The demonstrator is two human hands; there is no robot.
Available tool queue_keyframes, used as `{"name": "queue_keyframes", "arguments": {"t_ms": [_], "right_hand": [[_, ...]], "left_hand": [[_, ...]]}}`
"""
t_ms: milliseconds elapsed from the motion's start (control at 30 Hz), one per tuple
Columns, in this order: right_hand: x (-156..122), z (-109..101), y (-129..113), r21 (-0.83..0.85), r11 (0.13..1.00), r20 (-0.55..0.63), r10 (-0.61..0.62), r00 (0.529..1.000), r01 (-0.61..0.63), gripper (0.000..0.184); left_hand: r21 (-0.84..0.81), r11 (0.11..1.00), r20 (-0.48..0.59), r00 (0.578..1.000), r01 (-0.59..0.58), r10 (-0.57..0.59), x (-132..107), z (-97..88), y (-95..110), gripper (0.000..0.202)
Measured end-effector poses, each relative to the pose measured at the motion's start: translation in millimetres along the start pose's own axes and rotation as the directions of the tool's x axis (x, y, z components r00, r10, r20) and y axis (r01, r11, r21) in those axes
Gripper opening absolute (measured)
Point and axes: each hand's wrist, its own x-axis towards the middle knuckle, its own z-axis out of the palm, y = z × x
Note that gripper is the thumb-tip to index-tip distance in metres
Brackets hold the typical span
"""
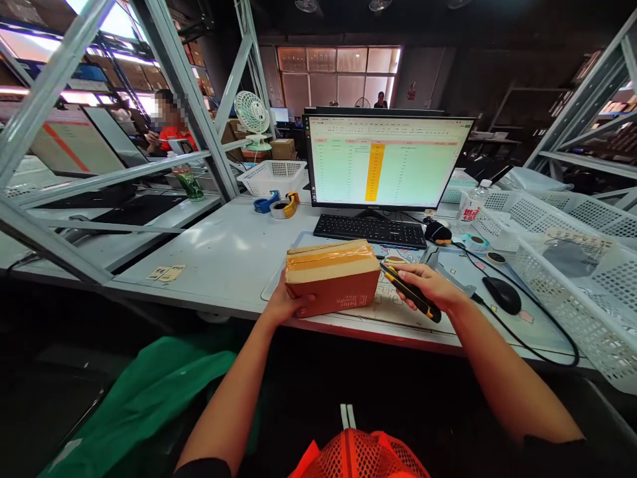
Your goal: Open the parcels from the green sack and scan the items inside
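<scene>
A small cardboard box (332,292) with yellow-brown tape along its top stands tilted near the front edge of the desk. My left hand (288,302) grips its left end, thumb across the printed front face. In my right hand (423,285) is a black and yellow utility knife (413,295), its tip close to the upper right corner of the box. Whether the tip touches the cardboard I cannot tell. Behind the box lies a black keyboard (371,230), and a handheld scanner (448,272) partly shows behind my right hand.
A monitor (388,162) showing a spreadsheet stands behind the keyboard. Tape dispensers (283,207) are at the back left. To the right are a mouse (502,295), its looping cable, a bottle (474,202) and white baskets (572,279). Metal posts (189,99) frame the desk; a person in red sits at the left.
</scene>
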Motion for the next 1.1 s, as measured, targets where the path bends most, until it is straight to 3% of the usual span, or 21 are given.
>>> {"name": "queue_keyframes", "arguments": {"t_ms": [67, 133, 200, 267, 333, 433, 567, 633, 800, 1100], "right_hand": [[-5, -6, 4, -0.012, 1.000, -0.075, -0.020, 0.997, 0.019, 0.078], [-11, -14, 5, -0.052, 0.998, -0.180, -0.051, 0.982, 0.042, 0.083], [-19, -18, 3, -0.144, 0.988, -0.262, -0.084, 0.961, 0.047, 0.091], [-29, -13, -6, -0.274, 0.961, -0.283, -0.127, 0.951, 0.047, 0.095], [-37, 3, -18, -0.433, 0.899, -0.253, -0.197, 0.947, 0.072, 0.089], [-39, 39, -34, -0.662, 0.734, -0.146, -0.325, 0.934, 0.151, 0.075], [-21, 72, -39, -0.848, 0.478, -0.026, -0.472, 0.881, 0.231, 0.069], [-10, 80, -38, -0.884, 0.404, 0.000, -0.504, 0.864, 0.236, 0.069], [1, 92, -39, -0.907, 0.354, 0.020, -0.508, 0.861, 0.229, 0.071], [-19, 110, -17, -0.935, 0.333, -0.029, -0.421, 0.907, 0.125, 0.074]], "left_hand": [[0.078, 0.996, -0.082, 0.996, -0.033, 0.039, -5, 0.1, 7, 0.119], [0.267, 0.962, -0.222, 0.967, -0.065, 0.127, -12, -0.3, 28, 0.120], [0.567, 0.818, -0.284, 0.910, -0.095, 0.303, -20, 2.4, 61, 0.112], [0.829, 0.548, -0.181, 0.869, -0.117, 0.460, -27, 10.5, 98, 0.099], [0.943, 0.303, -0.027, 0.875, -0.138, 0.483, -29, 23.4, 129, 0.089], [0.974, 0.126, 0.124, 0.909, -0.188, 0.397, -26, 45.4, 150, 0.087], [0.979, 0.083, 0.145, 0.924, -0.185, 0.355, -29, 61.2, 149, 0.085], [0.981, 0.082, 0.136, 0.923, -0.177, 0.359, -33, 61.0, 146, 0.085], [0.977, 0.093, 0.141, 0.914, -0.190, 0.380, -36, 54.6, 144, 0.086], [0.960, 0.160, 0.139, 0.892, -0.228, 0.431, -38, 53.6, 135, 0.081]]}}
